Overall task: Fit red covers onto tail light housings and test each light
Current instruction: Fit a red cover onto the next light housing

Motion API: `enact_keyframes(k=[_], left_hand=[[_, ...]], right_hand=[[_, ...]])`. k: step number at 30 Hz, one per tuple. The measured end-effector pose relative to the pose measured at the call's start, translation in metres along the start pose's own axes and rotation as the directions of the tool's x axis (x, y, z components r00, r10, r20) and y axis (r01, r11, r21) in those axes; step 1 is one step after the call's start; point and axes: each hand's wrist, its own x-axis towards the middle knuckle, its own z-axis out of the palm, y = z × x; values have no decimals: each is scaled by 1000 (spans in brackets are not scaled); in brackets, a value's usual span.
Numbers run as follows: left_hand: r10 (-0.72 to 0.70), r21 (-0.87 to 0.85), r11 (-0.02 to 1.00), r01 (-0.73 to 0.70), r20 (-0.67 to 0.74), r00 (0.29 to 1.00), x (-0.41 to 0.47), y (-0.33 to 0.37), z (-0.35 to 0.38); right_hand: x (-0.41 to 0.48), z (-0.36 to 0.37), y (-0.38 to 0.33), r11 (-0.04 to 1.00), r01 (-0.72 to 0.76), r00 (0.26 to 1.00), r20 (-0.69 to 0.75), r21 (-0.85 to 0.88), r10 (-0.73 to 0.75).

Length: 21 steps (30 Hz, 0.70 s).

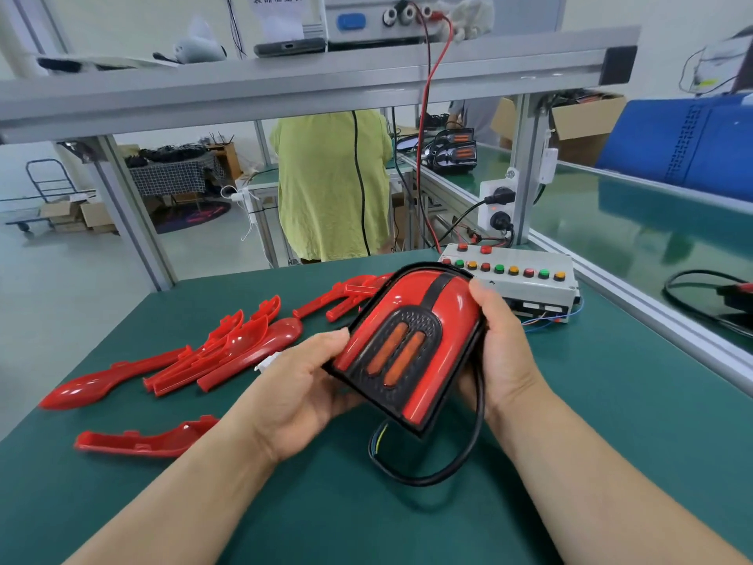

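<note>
Left grip [301,385] and right grip [501,344] both curled round opposite edges of the light [407,340], red cover [452,307] on, held tilted above the green surface [611,401], black cable [472,454] looping down under it, loose covers [228,352] lying left, button box [529,283] just behind.

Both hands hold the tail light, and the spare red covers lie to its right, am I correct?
Not quite: the head view shows the red covers lying left of the tail light, which the left hand and right hand do hold.
</note>
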Motion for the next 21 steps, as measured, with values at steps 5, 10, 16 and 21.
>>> enact_keyframes(k=[5, 10, 16, 21], left_hand=[[170, 311, 943, -117, -149, 974, 0, 8, -1], [97, 461, 886, -47, -87, 991, 1, 14, 0], [114, 457, 880, -129, 61, 992, 2, 6, 17], [133, 508, 855, -107, -15, 991, 4, 14, 3]], right_hand=[[-3, 0, -14, 995, -68, 997, 32, -70, 70], [-8, 3, -15, 994, -55, 987, 149, -90, 68], [-10, 5, -16, 988, -32, 964, 255, -153, 71], [0, -1, -21, 920, -86, 988, 87, -383, 128]])
